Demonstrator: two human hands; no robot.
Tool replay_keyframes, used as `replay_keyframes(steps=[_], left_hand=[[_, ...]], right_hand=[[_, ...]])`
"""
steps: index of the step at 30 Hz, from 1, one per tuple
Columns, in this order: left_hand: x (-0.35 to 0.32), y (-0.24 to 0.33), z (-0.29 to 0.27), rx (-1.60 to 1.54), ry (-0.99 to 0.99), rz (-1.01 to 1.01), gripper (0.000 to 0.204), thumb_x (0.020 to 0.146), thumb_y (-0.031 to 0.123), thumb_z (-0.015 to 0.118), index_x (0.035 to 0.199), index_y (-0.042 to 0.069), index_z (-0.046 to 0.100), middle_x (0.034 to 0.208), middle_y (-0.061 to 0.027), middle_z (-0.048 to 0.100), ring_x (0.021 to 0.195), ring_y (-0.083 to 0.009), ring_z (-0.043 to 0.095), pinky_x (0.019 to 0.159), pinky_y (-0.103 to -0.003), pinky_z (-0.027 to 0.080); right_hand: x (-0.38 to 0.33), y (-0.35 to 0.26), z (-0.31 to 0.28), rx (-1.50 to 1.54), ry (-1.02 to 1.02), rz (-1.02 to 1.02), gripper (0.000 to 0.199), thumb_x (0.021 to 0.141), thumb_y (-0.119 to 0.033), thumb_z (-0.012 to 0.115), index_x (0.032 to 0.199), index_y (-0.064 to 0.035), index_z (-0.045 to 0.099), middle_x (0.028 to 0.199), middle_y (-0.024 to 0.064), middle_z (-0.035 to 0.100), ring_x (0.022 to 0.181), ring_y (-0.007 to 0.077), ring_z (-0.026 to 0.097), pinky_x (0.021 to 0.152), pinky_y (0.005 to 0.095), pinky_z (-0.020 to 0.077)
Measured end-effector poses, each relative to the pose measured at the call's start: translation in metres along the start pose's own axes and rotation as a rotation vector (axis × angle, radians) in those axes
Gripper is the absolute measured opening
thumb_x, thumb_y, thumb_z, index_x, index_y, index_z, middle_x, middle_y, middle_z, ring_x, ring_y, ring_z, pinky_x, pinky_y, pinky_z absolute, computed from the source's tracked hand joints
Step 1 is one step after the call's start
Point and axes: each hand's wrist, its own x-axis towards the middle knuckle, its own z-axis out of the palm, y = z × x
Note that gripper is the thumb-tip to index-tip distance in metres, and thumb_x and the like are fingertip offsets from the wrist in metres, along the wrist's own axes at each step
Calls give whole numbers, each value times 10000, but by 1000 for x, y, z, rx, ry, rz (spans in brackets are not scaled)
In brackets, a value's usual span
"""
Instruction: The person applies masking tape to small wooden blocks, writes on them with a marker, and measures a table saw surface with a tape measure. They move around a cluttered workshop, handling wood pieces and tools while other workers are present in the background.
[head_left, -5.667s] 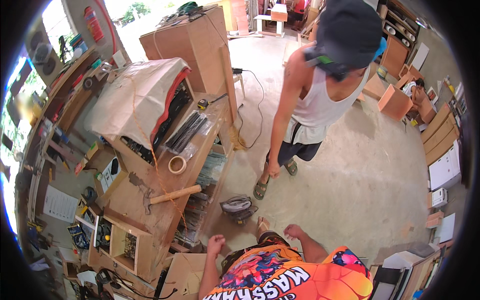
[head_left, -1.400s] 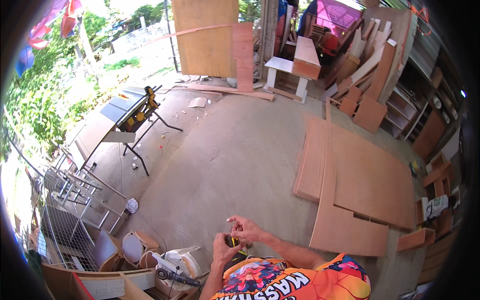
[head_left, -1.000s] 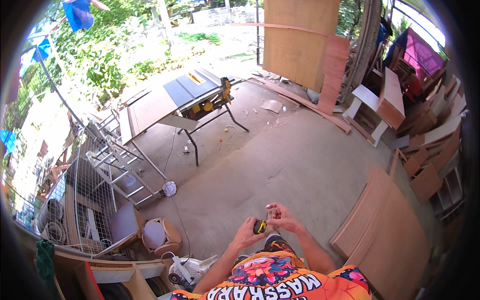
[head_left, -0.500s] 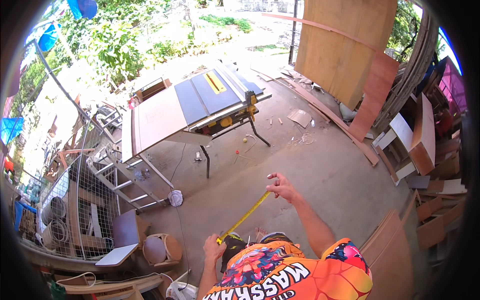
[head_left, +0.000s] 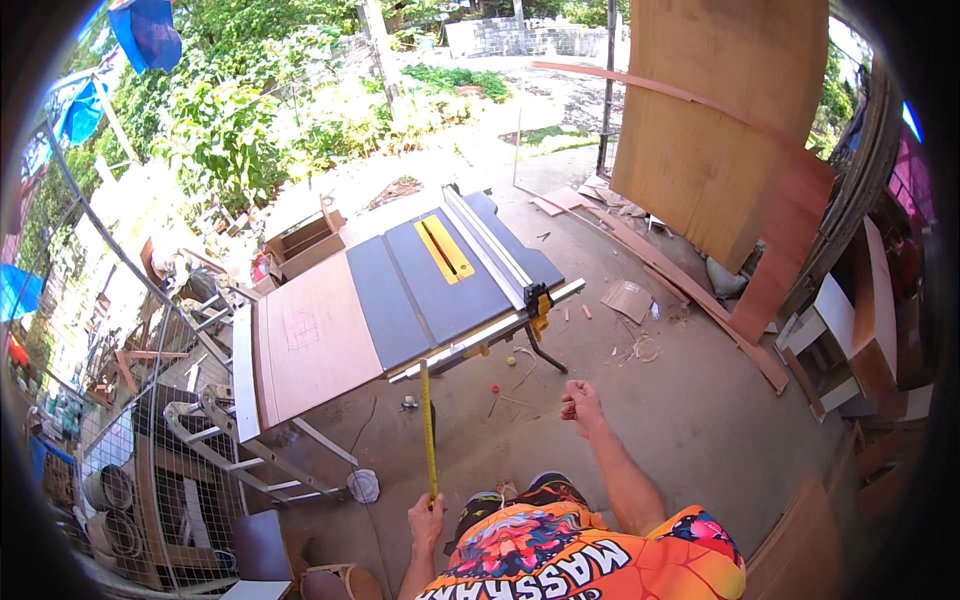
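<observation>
My left hand (head_left: 426, 518) is closed around a tape measure whose yellow blade (head_left: 430, 430) sticks out, stiff and nearly straight, away from me. The free end of the blade appears close to the near edge of the table saw (head_left: 392, 310); whether it touches cannot be told. My right hand (head_left: 583, 408) hovers over the floor to the right, fingers curled in, with nothing visible in them. On the saw's dark top are a yellow insert plate (head_left: 443, 250) and a silver fence (head_left: 487, 248). A pale wooden panel (head_left: 315, 335) with pencil lines extends the surface leftward.
An aluminium ladder (head_left: 235, 440) stands below the panel's left side, beside a wire mesh fence (head_left: 165, 470). Tall plywood sheets (head_left: 700, 140) lean at the back right. Long boards (head_left: 690, 290) and scraps lie on the concrete floor (head_left: 500, 435). A cord runs along the floor at left.
The tape blade has left my right hand and swung from slanting right to pointing ahead toward the saw. My right fingers have curled in. The view has tilted up and moved nearer the saw.
</observation>
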Motion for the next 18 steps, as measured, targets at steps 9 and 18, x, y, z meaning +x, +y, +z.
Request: replay_keyframes(steps=[9, 18], left_hand=[[210, 68, -21, -351, 337, -137, 382, 979, 368, 680, 1070, 1, 738, 813, -88, 722, 738, -172, 671, 661, -349, 513], [332, 126, 15, -334, 557, -366, 409, 956, 391, 689, 1097, 15, 763, 841, -101, 770, 752, -188, 722, 697, -332, 547]], right_hand=[[275, 28, -52, 178, 174, 190, 395, 1045, -431, 577, 1266, -115, 490, 888, 68, 652, 639, 197, 632, 592, 382, 575], [511, 4, 28, 90, 347, -8, 556, 1023, -429, 611, 1403, -48, 469, 944, 150, 695, 704, 265, 678, 655, 395, 597]])
